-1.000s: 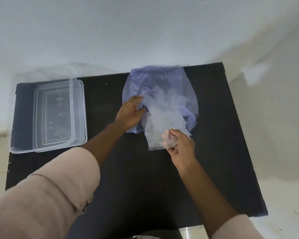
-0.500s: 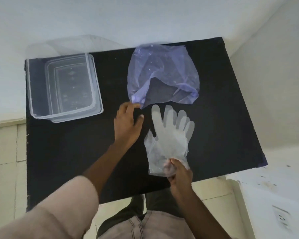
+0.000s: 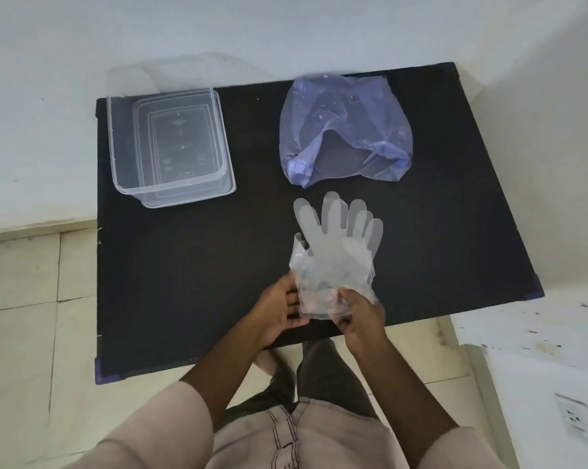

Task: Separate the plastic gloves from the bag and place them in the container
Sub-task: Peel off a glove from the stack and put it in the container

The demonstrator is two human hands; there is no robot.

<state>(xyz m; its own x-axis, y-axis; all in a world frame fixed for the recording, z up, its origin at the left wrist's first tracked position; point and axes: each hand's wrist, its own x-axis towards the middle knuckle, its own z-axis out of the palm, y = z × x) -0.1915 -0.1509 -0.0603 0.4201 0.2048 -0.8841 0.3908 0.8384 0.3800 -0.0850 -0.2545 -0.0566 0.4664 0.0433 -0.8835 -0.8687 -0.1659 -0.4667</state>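
A stack of clear plastic gloves (image 3: 336, 245) lies flat on the black table (image 3: 184, 282), fingers pointing away from me. My right hand (image 3: 362, 319) pinches the cuff end of the stack. My left hand (image 3: 279, 311) touches the cuffs from the left, fingers partly curled under the edge. The bluish plastic bag (image 3: 345, 130) lies limp at the far middle of the table, its mouth facing me. The clear rectangular container (image 3: 170, 147) stands at the far left, with nothing visible inside.
A white wall runs behind the table. Tiled floor shows on the left and below the near edge. A white surface with a power socket (image 3: 573, 418) sits at the lower right. My legs are under the table's near edge.
The gloves have come fully out of the bag, toward me. My left hand let go of the bag and moved to the glove cuffs beside my right hand.
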